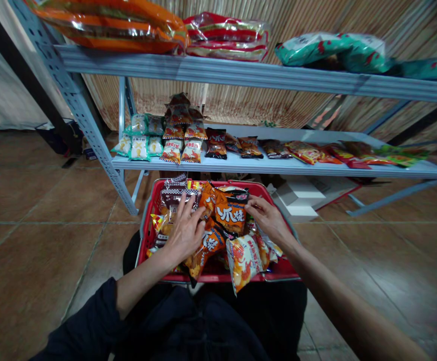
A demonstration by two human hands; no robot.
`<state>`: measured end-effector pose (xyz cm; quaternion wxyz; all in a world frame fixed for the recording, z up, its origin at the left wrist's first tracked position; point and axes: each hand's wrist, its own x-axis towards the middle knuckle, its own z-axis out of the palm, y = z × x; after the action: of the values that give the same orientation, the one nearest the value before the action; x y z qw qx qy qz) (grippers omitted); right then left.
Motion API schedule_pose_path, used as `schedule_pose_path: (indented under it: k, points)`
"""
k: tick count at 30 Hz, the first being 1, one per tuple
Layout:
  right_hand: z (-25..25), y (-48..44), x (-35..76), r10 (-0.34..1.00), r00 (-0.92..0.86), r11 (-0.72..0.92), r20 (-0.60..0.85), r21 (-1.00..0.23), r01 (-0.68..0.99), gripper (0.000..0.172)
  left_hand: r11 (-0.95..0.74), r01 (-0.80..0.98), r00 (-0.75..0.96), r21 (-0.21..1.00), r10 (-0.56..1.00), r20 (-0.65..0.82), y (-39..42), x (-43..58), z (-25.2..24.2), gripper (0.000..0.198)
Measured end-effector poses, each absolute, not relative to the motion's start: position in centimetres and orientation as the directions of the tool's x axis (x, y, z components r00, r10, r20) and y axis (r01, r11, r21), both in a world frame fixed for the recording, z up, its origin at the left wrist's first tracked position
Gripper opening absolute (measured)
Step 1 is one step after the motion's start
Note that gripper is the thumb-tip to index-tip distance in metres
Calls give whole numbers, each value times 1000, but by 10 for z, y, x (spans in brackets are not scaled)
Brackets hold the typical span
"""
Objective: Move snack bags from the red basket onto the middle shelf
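A red shopping basket (pixel 274 273) full of snack bags sits at my lap. My left hand (pixel 186 230) lies over the bags with its fingers stretched out, touching the brown-and-clear bags on the left and the orange ones beside them. At the right edge of an upright orange snack bag (pixel 230 213), my right hand (pixel 267 215) has its fingers closed on the corner. Another orange bag (pixel 206 245) leans below it, partly under my left hand. A white-and-orange snack bag (pixel 245 258) hangs over the basket's near rim. Lower bags are mostly hidden.
Ahead stands a blue metal shelf (pixel 241 70). Its lower board carries green-and-white bags (pixel 139 145), stacked white-and-orange bags (pixel 191 150) and a row of darker packets (pixel 250 147). Large bags (pixel 226 37) lie on top. White boxes (pixel 297 198) stand on the tiled floor beneath.
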<state>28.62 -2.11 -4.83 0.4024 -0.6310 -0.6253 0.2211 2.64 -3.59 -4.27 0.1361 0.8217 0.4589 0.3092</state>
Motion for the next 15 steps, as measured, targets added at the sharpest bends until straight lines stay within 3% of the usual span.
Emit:
schedule_pose_path:
  k: [4, 6, 11, 15]
  points:
    - [-49, -23, 292, 976, 51, 144, 211, -807, 573, 27, -697, 492, 584, 521, 708, 396, -32, 57, -28, 39]
    - [-49, -26, 297, 969, 26, 175, 248, -751, 636, 34, -719, 456, 642, 524, 674, 366, -27, 71, -30, 39]
    - [-54, -36, 313, 956, -40, 157, 292, -387, 908, 54, -588, 540, 627, 602, 759, 179, -11, 86, -49, 43]
    - [-66, -34, 325, 944, -19, 88, 329, -196, 977, 44, -565, 560, 643, 606, 757, 113, -6, 82, -56, 45]
